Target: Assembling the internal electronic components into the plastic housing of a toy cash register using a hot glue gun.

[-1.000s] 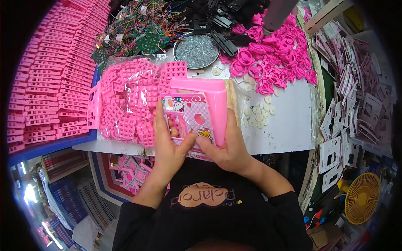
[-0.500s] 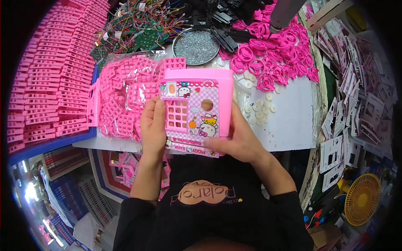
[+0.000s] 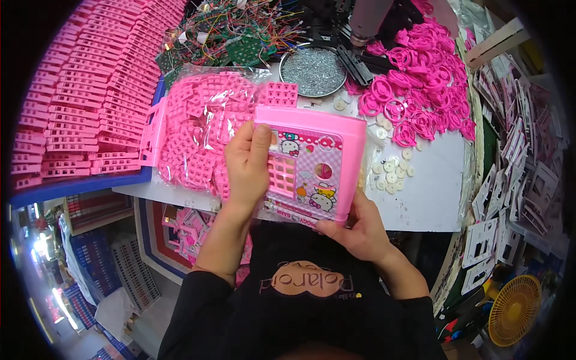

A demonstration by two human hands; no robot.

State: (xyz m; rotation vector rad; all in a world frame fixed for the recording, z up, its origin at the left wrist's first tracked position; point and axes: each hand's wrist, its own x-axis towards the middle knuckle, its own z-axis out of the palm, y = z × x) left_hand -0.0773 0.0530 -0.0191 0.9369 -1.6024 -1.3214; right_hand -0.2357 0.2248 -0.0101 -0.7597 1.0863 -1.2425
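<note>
Both hands hold a pink plastic toy casing (image 3: 350, 157) above the near edge of the table. Its face carries a checked cartoon sheet, a square grid of openings and one round hole. My left hand (image 3: 248, 168) grips the casing's left side, thumb on the front near the upper left corner. At the lower right corner, my right hand (image 3: 363, 233) has its thumb at the bottom edge and its other fingers behind. Just left of the casing lies a clear bag of pink keypad pieces (image 3: 198, 126), with one loose keypad piece (image 3: 282, 93) beside it.
Stacked pink frames (image 3: 78, 114) fill a blue tray at left. Behind lie wired circuit boards (image 3: 240, 42), a round dish of small screws (image 3: 313, 71) and black parts. Pink rings (image 3: 420, 78), white discs (image 3: 393, 174) and a power-tool-like grey cylinder (image 3: 367, 21) are at right.
The casing has tilted, its right side swinging lower. My left hand has slid up its left side, and my right hand has shifted down to the bottom corner. The whole view has shifted slightly.
</note>
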